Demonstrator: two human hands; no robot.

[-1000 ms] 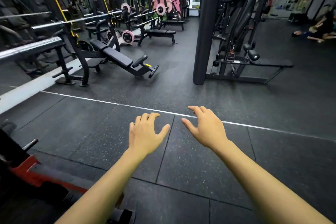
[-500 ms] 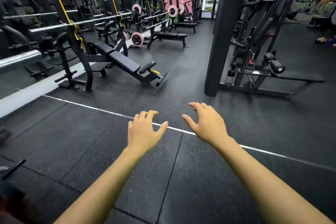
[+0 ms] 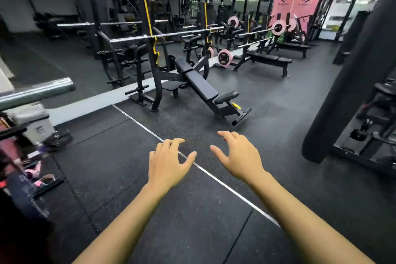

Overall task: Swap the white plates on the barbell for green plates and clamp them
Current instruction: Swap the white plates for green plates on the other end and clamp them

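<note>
Your left hand (image 3: 167,162) and right hand (image 3: 240,157) hover empty, fingers loosely spread; the bar end (image 3: 36,92) lies far left of your left hand, nearer it.

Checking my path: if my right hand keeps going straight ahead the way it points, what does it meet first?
Likely nothing close: the right hand points over bare floor, right of the bench. Depth is uncertain.

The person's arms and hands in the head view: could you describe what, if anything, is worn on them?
Nothing visible is worn. The left hand and right hand are bare, with no gloves, rings, watch or wrist straps showing. Both forearms are uncovered to the bottom edge of the frame; no sleeve appears.
</note>
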